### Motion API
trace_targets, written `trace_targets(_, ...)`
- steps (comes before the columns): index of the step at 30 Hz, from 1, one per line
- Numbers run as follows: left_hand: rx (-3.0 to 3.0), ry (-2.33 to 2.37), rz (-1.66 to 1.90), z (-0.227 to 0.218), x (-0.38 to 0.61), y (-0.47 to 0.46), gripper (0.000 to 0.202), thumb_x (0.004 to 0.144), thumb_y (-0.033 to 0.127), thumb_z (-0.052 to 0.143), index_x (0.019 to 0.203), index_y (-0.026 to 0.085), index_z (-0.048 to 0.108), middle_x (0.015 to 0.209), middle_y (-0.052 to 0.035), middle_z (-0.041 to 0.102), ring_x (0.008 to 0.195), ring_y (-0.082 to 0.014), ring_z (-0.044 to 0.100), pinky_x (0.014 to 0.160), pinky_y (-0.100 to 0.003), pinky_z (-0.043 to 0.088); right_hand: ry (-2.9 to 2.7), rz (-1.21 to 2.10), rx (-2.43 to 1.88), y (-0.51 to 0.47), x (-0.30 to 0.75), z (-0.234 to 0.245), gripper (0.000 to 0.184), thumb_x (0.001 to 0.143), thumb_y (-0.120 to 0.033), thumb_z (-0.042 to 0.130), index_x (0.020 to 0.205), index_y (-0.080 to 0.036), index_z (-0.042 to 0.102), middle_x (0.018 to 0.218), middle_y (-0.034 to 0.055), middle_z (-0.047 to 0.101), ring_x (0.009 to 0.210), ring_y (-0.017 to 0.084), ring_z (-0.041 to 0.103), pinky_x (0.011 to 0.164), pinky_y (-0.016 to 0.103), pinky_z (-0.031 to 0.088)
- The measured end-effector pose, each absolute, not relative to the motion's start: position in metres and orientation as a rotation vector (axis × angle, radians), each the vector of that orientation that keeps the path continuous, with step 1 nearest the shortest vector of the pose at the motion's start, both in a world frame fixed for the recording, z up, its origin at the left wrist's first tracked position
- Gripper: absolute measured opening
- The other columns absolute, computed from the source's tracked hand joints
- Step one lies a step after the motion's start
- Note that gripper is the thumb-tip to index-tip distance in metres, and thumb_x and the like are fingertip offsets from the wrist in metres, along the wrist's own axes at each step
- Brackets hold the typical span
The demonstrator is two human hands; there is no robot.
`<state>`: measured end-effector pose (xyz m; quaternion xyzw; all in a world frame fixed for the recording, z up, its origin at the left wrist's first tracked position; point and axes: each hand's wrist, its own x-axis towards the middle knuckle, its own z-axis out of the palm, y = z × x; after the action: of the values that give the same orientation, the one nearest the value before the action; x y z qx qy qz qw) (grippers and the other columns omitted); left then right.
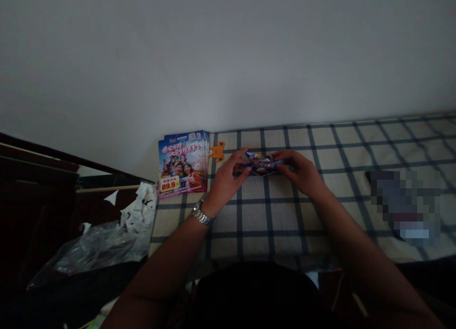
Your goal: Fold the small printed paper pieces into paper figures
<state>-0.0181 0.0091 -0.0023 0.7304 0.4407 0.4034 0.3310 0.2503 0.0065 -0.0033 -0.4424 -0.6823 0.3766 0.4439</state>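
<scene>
Between my hands is a folded paper flyer (261,163), printed in blue and pink like the stacked ones. My left hand (230,177), with a silver watch (203,213) on the wrist, pinches its left end between thumb and fingers. At the opposite end, my right hand (299,172) grips the paper in the same way. The folded piece is held just over the checked cloth (249,215); whether it touches the cloth I cannot tell. Left of my left hand lies a stack of flyers (183,165) with a "89.9" price on the top sheet.
An orange bear figure (217,151) shows beside the stack. To the right lies a dark, blurred-out object (402,205). A pale wall (228,58) rises behind the cloth. At the lower left are torn white paper (140,208) and clear plastic (96,248).
</scene>
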Motion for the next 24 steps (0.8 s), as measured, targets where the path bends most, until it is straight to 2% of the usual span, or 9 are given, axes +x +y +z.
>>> trace_targets(4, 1.950, 1.139, 1.041, -0.001, -0.018, 0.009, 0.046, 0.101, 0.020, 0.065, 0.145, 0.031, 0.054, 0.129, -0.0049, 0.070, 0.102, -0.0154, 0.074, 0.095, -0.034, 0.064, -1.814, 0.821, -1.098, 0.006, 0.251, 0.003, 0.015, 0.099, -0.035, 0.068, 0.112, -0.028, 0.069, 0.124, 0.0086, 0.073, 0.119, 0.028, 0.069, 0.106, 0.052, 0.057)
trace_targets(9, 1.941, 1.128, 1.063, -0.003, -0.019, 0.009, 0.031, 0.100, 0.019, 0.066, 0.131, 0.025, 0.062, 0.123, -0.0056, 0.072, 0.099, -0.0152, 0.075, 0.094, -0.033, 0.064, -1.924, 0.712, -1.078, 0.006, 0.249, 0.010, 0.013, 0.099, -0.032, 0.066, 0.111, -0.029, 0.070, 0.123, 0.0082, 0.074, 0.119, 0.029, 0.070, 0.105, 0.052, 0.055)
trace_targets(14, 1.941, 1.147, 1.062, -0.004, -0.019, 0.009, 0.027, 0.100, 0.020, 0.067, 0.126, 0.024, 0.063, 0.122, -0.0054, 0.071, 0.098, -0.0144, 0.075, 0.093, -0.031, 0.063, -1.947, 0.697, -1.063, 0.005, 0.249, 0.011, 0.012, 0.098, -0.031, 0.067, 0.110, -0.029, 0.070, 0.124, 0.0077, 0.075, 0.118, 0.028, 0.070, 0.102, 0.051, 0.057)
trace_targets(24, 1.961, 1.152, 1.077, -0.007, -0.020, 0.010, 0.022, 0.100, 0.020, 0.067, 0.121, 0.023, 0.065, 0.118, -0.0049, 0.071, 0.098, -0.0142, 0.074, 0.093, -0.031, 0.063, -2.036, 0.707, -1.037, 0.004, 0.252, 0.013, 0.018, 0.100, -0.030, 0.065, 0.115, -0.030, 0.074, 0.130, 0.0072, 0.073, 0.121, 0.028, 0.070, 0.108, 0.053, 0.056)
